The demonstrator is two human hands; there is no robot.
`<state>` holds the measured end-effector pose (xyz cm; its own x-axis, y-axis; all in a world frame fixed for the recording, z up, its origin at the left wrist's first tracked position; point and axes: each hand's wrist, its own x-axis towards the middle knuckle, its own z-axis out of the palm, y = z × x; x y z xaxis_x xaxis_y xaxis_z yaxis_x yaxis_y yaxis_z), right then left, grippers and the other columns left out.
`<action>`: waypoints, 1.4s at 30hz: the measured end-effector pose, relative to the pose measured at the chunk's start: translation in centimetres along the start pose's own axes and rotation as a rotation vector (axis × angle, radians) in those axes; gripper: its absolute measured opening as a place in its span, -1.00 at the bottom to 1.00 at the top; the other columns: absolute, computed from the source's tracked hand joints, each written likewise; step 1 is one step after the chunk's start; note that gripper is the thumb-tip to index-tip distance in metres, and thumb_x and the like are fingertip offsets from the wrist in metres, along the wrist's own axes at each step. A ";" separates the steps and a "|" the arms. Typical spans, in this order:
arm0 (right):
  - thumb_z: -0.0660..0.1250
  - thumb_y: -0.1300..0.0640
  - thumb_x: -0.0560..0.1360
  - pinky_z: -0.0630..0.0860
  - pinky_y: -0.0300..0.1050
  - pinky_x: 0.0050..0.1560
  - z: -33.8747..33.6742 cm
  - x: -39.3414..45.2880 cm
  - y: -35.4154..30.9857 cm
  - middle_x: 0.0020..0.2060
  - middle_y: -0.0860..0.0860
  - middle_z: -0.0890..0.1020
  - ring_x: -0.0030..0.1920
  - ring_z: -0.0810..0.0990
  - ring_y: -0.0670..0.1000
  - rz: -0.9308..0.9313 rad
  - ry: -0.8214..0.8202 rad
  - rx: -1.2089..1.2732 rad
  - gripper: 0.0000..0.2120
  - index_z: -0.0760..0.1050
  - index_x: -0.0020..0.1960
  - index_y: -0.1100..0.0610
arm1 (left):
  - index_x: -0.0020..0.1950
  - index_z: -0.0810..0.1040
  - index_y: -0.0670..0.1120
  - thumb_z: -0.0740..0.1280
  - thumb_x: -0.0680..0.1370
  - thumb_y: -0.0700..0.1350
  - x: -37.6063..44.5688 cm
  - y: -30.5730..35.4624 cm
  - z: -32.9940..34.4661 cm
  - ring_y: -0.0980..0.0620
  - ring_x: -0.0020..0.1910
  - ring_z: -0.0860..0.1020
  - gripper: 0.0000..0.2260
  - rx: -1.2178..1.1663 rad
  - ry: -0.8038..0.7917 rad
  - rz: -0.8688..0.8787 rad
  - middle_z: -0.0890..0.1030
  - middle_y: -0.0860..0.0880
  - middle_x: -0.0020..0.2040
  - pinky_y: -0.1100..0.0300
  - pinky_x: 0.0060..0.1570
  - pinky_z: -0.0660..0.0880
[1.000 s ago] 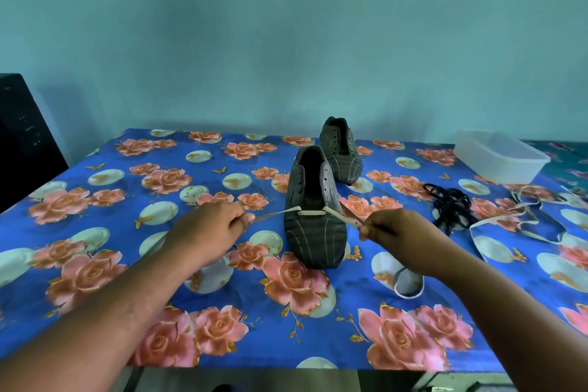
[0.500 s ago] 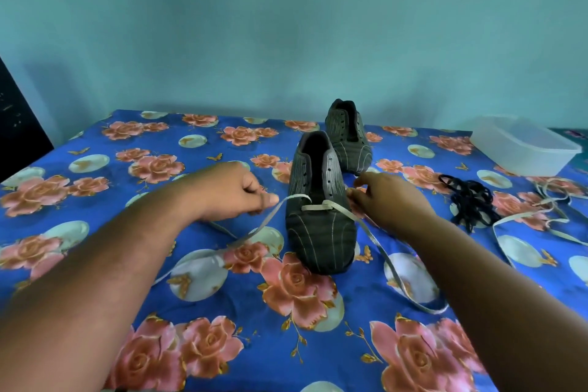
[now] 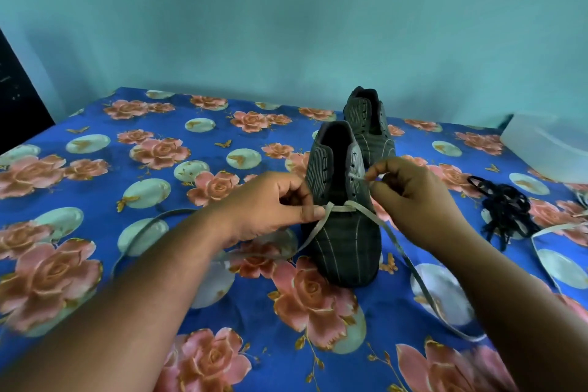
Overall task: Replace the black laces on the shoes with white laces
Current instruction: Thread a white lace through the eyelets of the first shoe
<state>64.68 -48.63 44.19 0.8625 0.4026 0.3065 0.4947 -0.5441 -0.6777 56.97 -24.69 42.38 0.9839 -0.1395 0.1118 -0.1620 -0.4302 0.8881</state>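
A dark striped shoe [image 3: 345, 242] stands toe toward me in the middle of the flowered cloth. A white lace [image 3: 394, 243] runs across its lowest eyelets, and both ends trail onto the cloth. My left hand [image 3: 270, 205] pinches the lace at the shoe's left side. My right hand [image 3: 413, 197] pinches the lace's tip at an eyelet on the shoe's right flap. A second shoe [image 3: 369, 124] stands behind, with no lace in it. The black laces [image 3: 506, 210] lie in a heap to the right.
A clear plastic tub [image 3: 547, 146] sits at the far right by the wall. Another white lace [image 3: 553, 229] lies on the cloth right of the black heap. A black object [image 3: 19, 95] stands at the left edge. The table [image 3: 95, 188] ends close to me.
Both hands moved in to the shoe. The right hand rose from the lowest eyelet to a higher one on the right flap, with the lace tip pinched. The lace ends went slack.
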 end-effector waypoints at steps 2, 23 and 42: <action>0.39 0.09 0.56 0.30 -0.25 -0.44 0.1 -0.5 -1.0 -0.49 -0.10 0.53 -0.50 0.39 -0.14 -0.070 -0.066 0.002 -0.92 0.60 -0.09 -0.07 | -0.12 0.61 -0.15 0.52 0.49 -0.02 -0.1 -0.2 0.1 0.18 -0.28 0.51 -0.78 -0.027 -0.007 -0.017 0.59 0.12 -0.31 0.34 -0.23 0.44; 0.51 0.01 0.44 0.37 -0.14 -0.02 1.1 0.9 -1.9 -0.17 -0.13 0.52 -0.01 0.51 0.00 -0.137 -0.174 -0.118 -0.83 0.60 -0.26 -0.21 | 0.29 0.61 0.22 0.56 0.27 0.20 -0.3 -0.5 -0.3 -0.02 -0.07 0.62 -0.42 0.034 0.148 0.018 0.59 0.14 0.05 0.26 0.02 0.55; 0.55 0.06 0.46 0.38 -0.31 -0.07 1.4 2.6 -1.1 -0.22 -0.14 0.54 -0.15 0.53 -0.18 -0.202 -0.303 -0.014 -0.84 0.68 -0.19 -0.20 | -0.03 0.71 -0.03 0.50 0.53 -0.11 0.5 -1.2 0.4 -0.10 -0.23 0.63 -0.95 -0.016 0.235 0.081 0.69 -0.07 -0.14 0.17 -0.37 0.54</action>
<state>66.23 -45.93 44.83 0.6777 0.7017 0.2201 0.6553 -0.4405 -0.6136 57.65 -24.60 41.21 0.9588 0.0390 0.2815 -0.2413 -0.4116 0.8788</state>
